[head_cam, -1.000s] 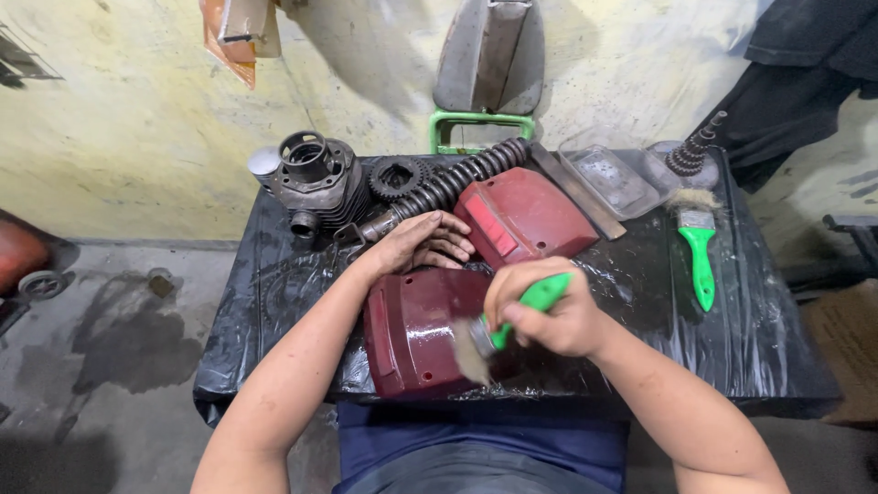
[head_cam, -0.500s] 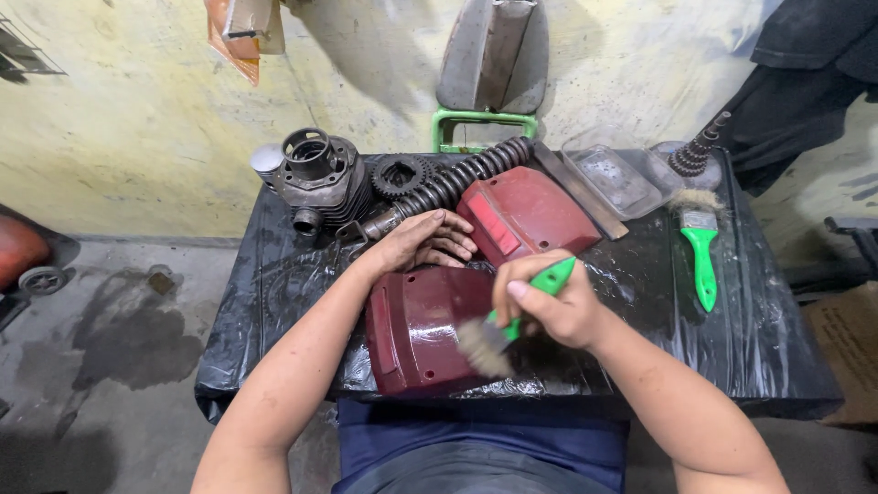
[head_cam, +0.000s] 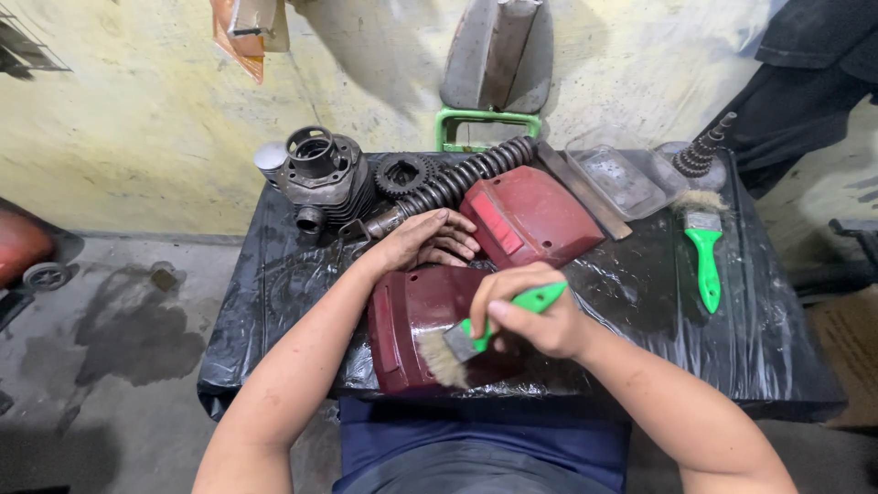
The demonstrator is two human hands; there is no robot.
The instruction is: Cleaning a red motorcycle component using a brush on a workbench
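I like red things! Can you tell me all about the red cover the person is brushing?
The dark red cover looks like glossy painted plastic or metal, boxy with rounded corners. It lies on the black-sheeted table at its near edge. The left hand rests on its far end; the right hand holds a green-handled brush with bristles on it.

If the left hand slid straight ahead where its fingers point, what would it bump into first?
Probably the second red cover: the left hand points right toward it, fingertips nearly touching its edge.

Two red covers (head_cam: 430, 320); two green brushes (head_cam: 704, 256); one spring (head_cam: 462, 181).
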